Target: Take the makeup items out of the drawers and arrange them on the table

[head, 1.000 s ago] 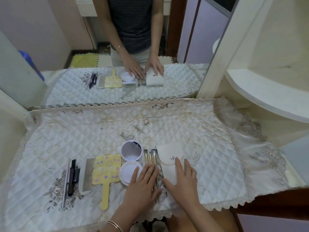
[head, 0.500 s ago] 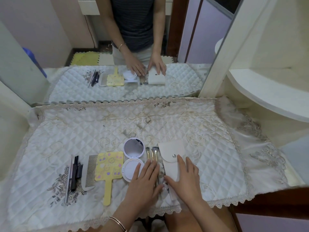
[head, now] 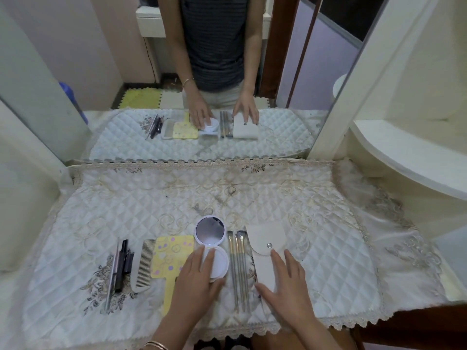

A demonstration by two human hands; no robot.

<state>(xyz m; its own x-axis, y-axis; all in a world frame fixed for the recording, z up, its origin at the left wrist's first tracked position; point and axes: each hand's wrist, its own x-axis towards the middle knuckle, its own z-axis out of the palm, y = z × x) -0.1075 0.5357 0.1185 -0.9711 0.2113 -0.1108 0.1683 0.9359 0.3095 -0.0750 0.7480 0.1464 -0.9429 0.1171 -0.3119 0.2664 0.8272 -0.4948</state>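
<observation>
Shifted the left hand [head: 195, 281] off the brushes [head: 238, 269] and across to the open compact [head: 210, 232], fingers straight and flat on its lower half, gripping nothing. Kept the right hand [head: 288, 286] on the white pouch [head: 265, 245], fingers spread and flat, pressing rather than gripping. Parted the two hands, then, and uncovered the brushes between them, lying side by side, heads toward the wall mirror [head: 252, 72].

Reads as final straightening, not fetching: no drawer in view, everything already in a row near the front edge of the quilted surface [head: 126, 203].

Counting outward from the hands:
- one compact, lid up
- one pouch, flap snapped down
- three brush handles for certain, perhaps a fourth tucked against the pouch edge, hard to tell

Just left of the compact, one yellow hand mirror [head: 171, 256]. Beside that, one comb [head: 144, 266]. Farthest left, one silvery stick [head: 112, 271] and a clump of dark pencils [head: 123, 263], two or three, too close together to count.

Looks nearly done, barring more in the drawers.
</observation>
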